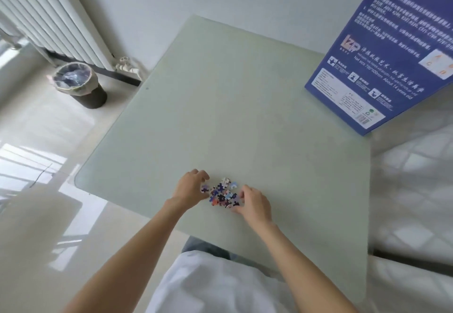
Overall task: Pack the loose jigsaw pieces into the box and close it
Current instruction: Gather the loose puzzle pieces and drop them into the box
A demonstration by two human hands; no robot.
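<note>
Here, a small heap of loose jigsaw pieces, blue, purple, white and black, lies on a pale green table near its front edge. The pieces look light, thin and stiff, likely to slide and scatter on the smooth top, so they seem best raked together and scooped from both sides. The left hand sits just left of the heap, fingers curled and touching its edge. The right hand sits just right, fingers curled against the pieces; whether either grips any yet cannot be told. The blue box stands tilted at the table's far right corner, well apart from both hands.
</note>
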